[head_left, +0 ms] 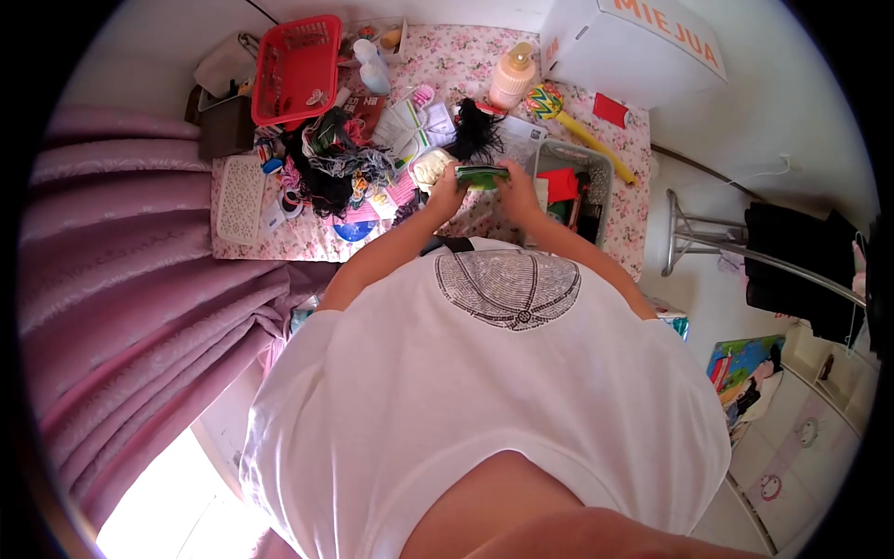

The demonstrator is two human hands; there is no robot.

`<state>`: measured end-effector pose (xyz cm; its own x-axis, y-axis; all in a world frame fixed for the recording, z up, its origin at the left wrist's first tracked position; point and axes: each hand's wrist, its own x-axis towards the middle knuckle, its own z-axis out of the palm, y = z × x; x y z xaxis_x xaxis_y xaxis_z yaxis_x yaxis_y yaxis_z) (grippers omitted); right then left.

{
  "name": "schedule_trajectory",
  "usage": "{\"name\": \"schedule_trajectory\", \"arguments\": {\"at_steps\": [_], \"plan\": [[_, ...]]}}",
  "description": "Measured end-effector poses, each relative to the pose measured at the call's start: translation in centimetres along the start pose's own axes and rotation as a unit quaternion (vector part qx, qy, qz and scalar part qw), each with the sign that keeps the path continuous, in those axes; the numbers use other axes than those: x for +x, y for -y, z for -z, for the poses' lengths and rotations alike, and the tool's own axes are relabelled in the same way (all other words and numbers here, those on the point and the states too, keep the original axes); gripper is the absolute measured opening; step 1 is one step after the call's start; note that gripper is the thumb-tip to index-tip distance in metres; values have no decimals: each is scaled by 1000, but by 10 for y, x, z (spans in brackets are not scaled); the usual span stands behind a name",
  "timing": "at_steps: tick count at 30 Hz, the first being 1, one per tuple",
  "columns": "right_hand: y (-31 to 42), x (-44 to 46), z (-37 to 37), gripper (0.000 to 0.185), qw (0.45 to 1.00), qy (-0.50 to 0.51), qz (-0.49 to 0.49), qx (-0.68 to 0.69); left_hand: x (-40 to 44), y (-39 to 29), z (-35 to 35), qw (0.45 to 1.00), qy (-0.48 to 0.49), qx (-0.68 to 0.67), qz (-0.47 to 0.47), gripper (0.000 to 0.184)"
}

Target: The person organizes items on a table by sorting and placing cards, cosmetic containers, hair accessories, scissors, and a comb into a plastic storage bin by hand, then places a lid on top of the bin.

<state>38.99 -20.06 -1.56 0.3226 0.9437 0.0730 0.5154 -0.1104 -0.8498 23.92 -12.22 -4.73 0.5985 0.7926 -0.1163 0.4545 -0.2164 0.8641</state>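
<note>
Between both hands, above the near part of the flowered table, is a small flat green item (480, 177) with a dark upper edge. My left hand (448, 196) grips its left end, and my right hand (518, 194) grips its right end. Just left of my left hand lies a cream-coloured bundle (430, 169). Beyond the hands is a bunch of black strands (475, 131). To the right of my right hand stands a grey basket (603, 186) with a red item (559, 184) and dark items inside.
A red basket (296, 70), tangled yarn (326, 163) and a white perforated lid (239, 198) are at the left. Farther back stand a pump bottle (512, 76) and a large white box (633, 51). A yellow stick toy (596, 144) lies at the right.
</note>
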Motion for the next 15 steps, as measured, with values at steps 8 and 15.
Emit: {"name": "schedule_trajectory", "arguments": {"at_steps": [8, 15], "plan": [[17, 26, 48, 32, 911, 184, -195, 312, 1, -62, 69, 822, 303, -435, 209, 55], [30, 43, 48, 36, 880, 171, -181, 406, 11, -57, 61, 649, 407, -609, 205, 59]]}}
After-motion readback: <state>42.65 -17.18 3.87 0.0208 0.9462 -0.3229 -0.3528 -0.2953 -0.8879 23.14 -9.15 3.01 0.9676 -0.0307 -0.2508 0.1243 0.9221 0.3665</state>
